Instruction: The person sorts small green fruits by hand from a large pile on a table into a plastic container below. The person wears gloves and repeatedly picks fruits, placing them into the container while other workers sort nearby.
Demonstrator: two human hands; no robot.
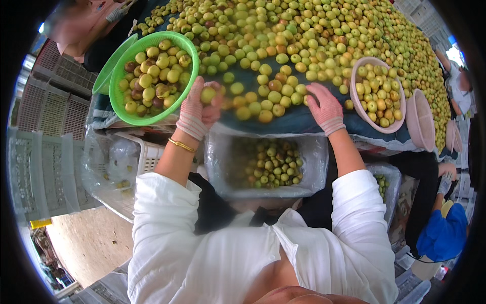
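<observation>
My left hand [199, 108], in a pink-striped work glove, holds a round yellow-green fruit [207, 95], perhaps a jujube, beside the rim of a green plastic basket [194, 57]. Part of that hand is blurred. My right hand [325, 107], gloved alike, reaches to the near edge of the loose fruit [276, 95], fingers apart and fingertips against it. Similar fruit, some with brown patches, fills much of the green basket. Below and between my arms stands a plastic-lined crate [315, 167] with smaller, darker green fruit [279, 163] inside.
A pink basket [401, 104] of fruit stands right of my right hand, with another pink basket [419, 119] tilted beside it. The large fruit heap [341, 34] covers the far table. A white crate [149, 154] stands lower left. Other people are at both sides.
</observation>
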